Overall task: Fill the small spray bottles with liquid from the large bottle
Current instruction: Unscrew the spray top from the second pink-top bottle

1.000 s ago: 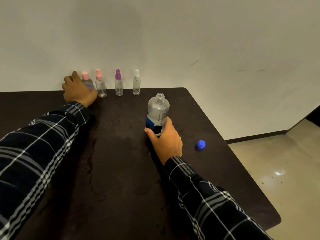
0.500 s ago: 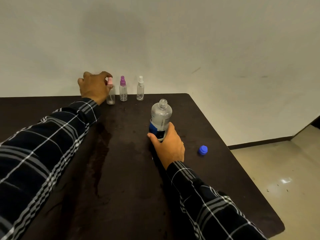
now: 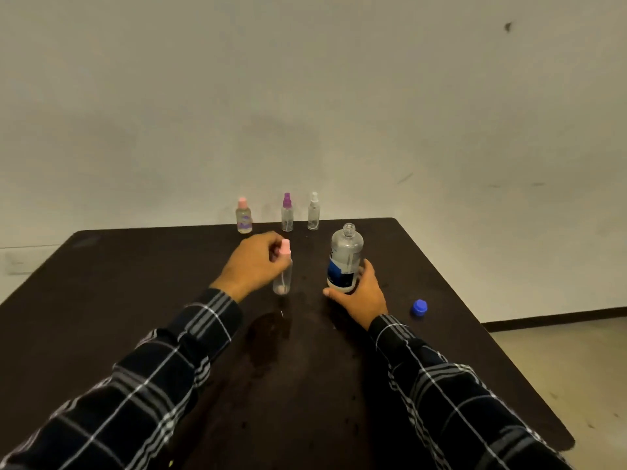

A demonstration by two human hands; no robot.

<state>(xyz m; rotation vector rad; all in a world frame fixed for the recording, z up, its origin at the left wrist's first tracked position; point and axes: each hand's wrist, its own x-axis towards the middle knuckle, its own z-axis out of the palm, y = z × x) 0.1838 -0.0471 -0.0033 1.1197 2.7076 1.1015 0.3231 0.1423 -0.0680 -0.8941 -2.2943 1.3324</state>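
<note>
Both my arms are covered to the wrist by the long sleeves of a dark navy, nearly black checked shirt, and my left sleeve and my right sleeve carry the same pattern. Thin white lines cross broader bands of pale grey stripes, making large squares over the dark cloth, and the fabric lies in soft folds along each forearm. Each cuff ends at the wrist with a cluster of grey stripes, leaving my left hand and my right hand bare.
</note>
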